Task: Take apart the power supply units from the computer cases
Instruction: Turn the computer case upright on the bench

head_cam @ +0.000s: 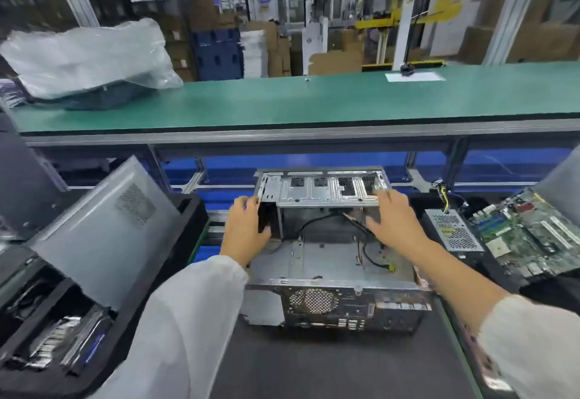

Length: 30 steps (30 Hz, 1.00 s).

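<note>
We have the open grey metal computer case near us. Our left hand grips its far-left corner; our right hand, fingers spread, touches the far-right. It looks stiff, heavy, sharp-edged.

Open, stripped computer case lies flat on the dark bench, fan-grille rear panel toward camera, loose black cables inside, silver drive cage spanning its far end; perforated silver power supply unit sits just right.
</note>
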{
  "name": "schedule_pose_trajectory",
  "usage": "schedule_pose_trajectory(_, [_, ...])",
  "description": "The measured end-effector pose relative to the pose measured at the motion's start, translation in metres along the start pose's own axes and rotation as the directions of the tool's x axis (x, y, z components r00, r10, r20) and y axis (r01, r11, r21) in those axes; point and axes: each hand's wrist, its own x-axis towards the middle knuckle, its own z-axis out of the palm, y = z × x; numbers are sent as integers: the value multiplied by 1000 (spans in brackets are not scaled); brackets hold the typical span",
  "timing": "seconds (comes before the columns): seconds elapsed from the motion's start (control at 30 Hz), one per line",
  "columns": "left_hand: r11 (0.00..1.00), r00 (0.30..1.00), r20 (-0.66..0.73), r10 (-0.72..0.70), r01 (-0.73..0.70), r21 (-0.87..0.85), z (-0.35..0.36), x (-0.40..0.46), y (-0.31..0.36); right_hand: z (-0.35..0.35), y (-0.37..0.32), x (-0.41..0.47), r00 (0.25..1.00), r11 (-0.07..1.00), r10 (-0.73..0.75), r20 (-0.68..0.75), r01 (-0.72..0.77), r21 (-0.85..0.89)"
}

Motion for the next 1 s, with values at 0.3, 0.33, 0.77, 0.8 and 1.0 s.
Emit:
schedule_pose_trajectory(0.3, [967, 913, 329, -240, 255, -5, 17, 54, -23, 24, 32, 23, 885, 896, 394, 247, -430, 109])
schedule_pose_trajectory(0.33, [952, 904, 338, -261, 299, -64, 20, 60, -27, 24, 35, 26, 855, 855, 453, 253, -497, 149])
schedule_pose_trajectory(0.77, [665, 694, 539, -477, 686, -294, 42, 111, -40, 19, 50, 61, 568, 569, 585, 578, -796, 206])
schedule_pose_trajectory(0.8, [659, 700, 533, -475, 685, -312, 44, 112, -41, 19, 50, 61, 566, 574, 580, 586, -794, 198])
schedule_pose_trajectory(1.0, [627, 797, 434, -420, 601, -496, 43, 121, -46, 5, 52, 76, 635, 595, 533, 559, -751, 287])
